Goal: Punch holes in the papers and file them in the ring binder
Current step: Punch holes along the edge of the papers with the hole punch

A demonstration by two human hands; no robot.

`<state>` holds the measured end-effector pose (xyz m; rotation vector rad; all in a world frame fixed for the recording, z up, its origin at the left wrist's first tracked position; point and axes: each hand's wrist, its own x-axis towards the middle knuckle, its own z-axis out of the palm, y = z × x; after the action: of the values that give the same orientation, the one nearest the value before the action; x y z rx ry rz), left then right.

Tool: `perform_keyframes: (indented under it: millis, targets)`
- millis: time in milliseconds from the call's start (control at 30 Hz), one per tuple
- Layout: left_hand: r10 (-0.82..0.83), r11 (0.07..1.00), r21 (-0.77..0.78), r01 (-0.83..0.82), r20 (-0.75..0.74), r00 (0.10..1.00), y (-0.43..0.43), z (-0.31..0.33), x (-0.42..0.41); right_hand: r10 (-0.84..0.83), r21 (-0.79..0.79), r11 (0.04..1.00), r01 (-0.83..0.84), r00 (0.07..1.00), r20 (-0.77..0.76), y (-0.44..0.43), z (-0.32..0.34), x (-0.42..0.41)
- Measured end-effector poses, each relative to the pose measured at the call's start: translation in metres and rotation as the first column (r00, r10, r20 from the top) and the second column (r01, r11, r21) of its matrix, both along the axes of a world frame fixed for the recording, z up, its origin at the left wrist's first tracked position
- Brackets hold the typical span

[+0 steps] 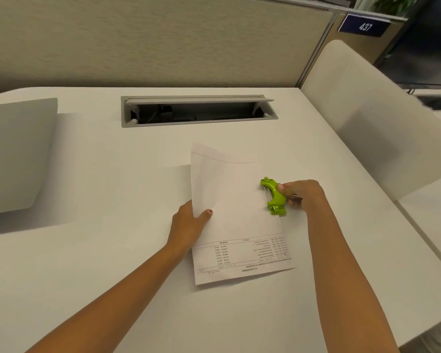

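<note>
Right hand (299,194) gripped green punch (274,197) at right edge of paper (229,200); left hand (189,222) pinched left edge, far end lifted off counter (112,250). Judged best: seat edge fully, keep sheet square, squeeze firmly.

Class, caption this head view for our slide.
Left hand holds paper; right hand grips green punch on its edge.

The fingers of the left hand (186,222) lie hidden under the paper (234,200). The paper's print is too small to read. Left of the paper, a grey object (15,154) runs off frame.
</note>
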<state>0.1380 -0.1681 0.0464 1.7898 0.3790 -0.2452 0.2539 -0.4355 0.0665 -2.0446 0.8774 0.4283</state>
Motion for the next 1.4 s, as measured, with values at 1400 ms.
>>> perform_keyframes:
  millis: [1400]
  targets:
    - [-0.657,0.577,0.686,-0.443,0.712,0.247,0.199,0.081,-0.098,0.191,0.851,0.474,-0.225,0.970,0.150,0.170,0.091,-0.139]
